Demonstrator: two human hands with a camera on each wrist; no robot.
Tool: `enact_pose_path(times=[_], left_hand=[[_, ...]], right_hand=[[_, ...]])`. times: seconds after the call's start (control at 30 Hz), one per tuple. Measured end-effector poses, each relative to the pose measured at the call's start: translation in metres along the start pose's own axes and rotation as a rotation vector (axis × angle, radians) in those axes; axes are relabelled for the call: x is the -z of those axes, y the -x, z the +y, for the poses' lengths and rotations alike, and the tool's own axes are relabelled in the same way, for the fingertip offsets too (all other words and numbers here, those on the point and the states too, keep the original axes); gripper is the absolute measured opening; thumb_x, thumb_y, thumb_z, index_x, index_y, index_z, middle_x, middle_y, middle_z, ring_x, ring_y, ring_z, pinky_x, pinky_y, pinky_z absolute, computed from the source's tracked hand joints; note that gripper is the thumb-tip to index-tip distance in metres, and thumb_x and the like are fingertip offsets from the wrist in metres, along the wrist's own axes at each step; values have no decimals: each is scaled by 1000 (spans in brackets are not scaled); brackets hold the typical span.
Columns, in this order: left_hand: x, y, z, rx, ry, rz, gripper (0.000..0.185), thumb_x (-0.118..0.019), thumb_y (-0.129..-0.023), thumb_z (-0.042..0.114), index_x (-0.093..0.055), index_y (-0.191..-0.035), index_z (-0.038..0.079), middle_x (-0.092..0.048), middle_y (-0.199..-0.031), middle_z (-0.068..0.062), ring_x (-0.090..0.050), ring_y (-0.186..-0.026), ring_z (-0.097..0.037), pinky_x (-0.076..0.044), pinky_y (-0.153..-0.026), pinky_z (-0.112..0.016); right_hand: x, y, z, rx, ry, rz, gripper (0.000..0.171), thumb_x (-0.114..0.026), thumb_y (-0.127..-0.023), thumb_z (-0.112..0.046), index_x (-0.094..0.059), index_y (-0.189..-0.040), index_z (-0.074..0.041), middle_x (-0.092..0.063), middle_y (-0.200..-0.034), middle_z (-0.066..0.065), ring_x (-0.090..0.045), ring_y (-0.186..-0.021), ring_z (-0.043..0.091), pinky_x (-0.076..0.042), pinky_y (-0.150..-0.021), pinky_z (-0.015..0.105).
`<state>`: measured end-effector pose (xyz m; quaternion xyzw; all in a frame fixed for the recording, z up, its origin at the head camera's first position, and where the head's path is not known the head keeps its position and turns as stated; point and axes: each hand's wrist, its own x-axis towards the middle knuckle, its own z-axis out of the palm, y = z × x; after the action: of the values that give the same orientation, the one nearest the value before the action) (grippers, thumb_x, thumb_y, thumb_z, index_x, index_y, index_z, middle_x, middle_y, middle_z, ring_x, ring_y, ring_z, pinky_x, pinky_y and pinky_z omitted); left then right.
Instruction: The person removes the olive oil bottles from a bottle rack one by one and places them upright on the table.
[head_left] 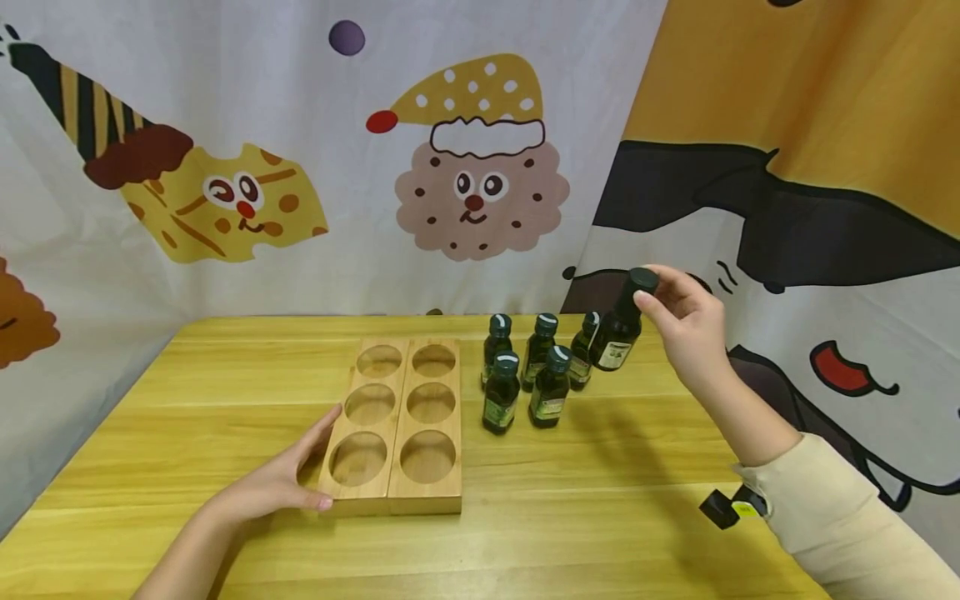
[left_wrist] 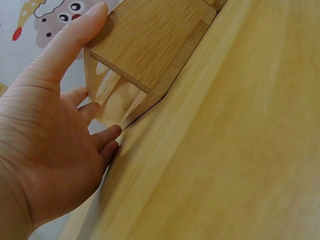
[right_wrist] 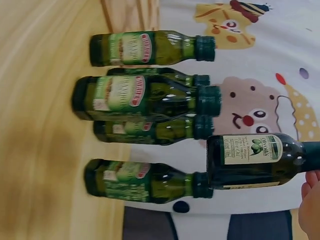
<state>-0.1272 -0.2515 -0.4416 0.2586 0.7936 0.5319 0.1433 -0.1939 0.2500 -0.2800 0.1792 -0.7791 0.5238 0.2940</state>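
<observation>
My right hand (head_left: 692,323) pinches a small dark olive oil bottle (head_left: 621,330) by its green cap, tilted and raised over the table. Its pale label (right_wrist: 253,150) shows in the right wrist view. Several more olive oil bottles (head_left: 501,400), green-capped and green-labelled, stand grouped just left of the held one. My left hand (head_left: 281,477) rests against the left side of a wooden holder (head_left: 397,433), thumb by its near corner and fingers spread along the side. Two rows of three round recesses mark its top, with nothing in them.
All of this stands on a light wood-grain table (head_left: 570,525). A cartoon-printed cloth (head_left: 300,100) hangs behind the far edge and along the right. At the right sleeve (head_left: 813,500) sits a small black device (head_left: 720,509).
</observation>
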Motion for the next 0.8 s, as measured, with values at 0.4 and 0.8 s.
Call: enact_pose_path(times=[0.4,0.8], left_hand=[[-1,0,1,1,6,-5,113,-79,-76,9,1,-155,20,-1,-155,-29,-8,-134,-56,-5,-98,-74],[-1,1,2,23,8,-1,112,-79,-77,10,0,-155,21,2,-156,-27,-6,-135,-56,-4,-98,-74]], right_hand=[[-3,20,29,0,-88,-46,30,-63,-90,3,-61,-120,6,-64,-101,0,-59,-94,13,-47,-77,17],[-13,38,31,-5,-53,-64,28,-61,-87,11,-58,-115,14,-62,-93,-5,-58,-89,7,-47,-72,15]])
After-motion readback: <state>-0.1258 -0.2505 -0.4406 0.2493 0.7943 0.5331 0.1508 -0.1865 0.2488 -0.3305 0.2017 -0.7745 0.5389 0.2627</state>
